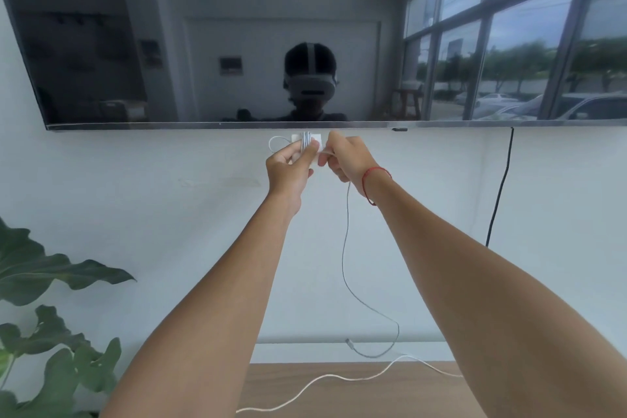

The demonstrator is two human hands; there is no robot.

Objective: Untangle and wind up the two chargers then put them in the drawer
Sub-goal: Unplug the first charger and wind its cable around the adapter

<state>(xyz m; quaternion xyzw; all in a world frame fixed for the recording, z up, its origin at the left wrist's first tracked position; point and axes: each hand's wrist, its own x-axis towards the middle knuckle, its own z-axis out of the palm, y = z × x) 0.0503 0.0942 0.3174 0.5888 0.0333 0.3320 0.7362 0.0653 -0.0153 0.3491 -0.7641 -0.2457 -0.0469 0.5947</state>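
Held up in front of the wall, my left hand (290,168) grips a white charger block (307,142) with several turns of its cable wound around it. My right hand (344,159), wearing a red string bracelet, pinches the same charger's grey-white cable (344,248) just beside the block. The loose cable hangs down from my right hand, loops, and ends in a plug (349,343) dangling just above the wooden top (271,380). A second white cable (322,378) lies stretched across the wooden top; its charger block is hidden.
A large wall-mounted TV (237,44) hangs right above my hands, its lower edge close to the charger. A black power cord (500,187) runs down the wall at right. A leafy green plant (51,299) stands at the lower left.
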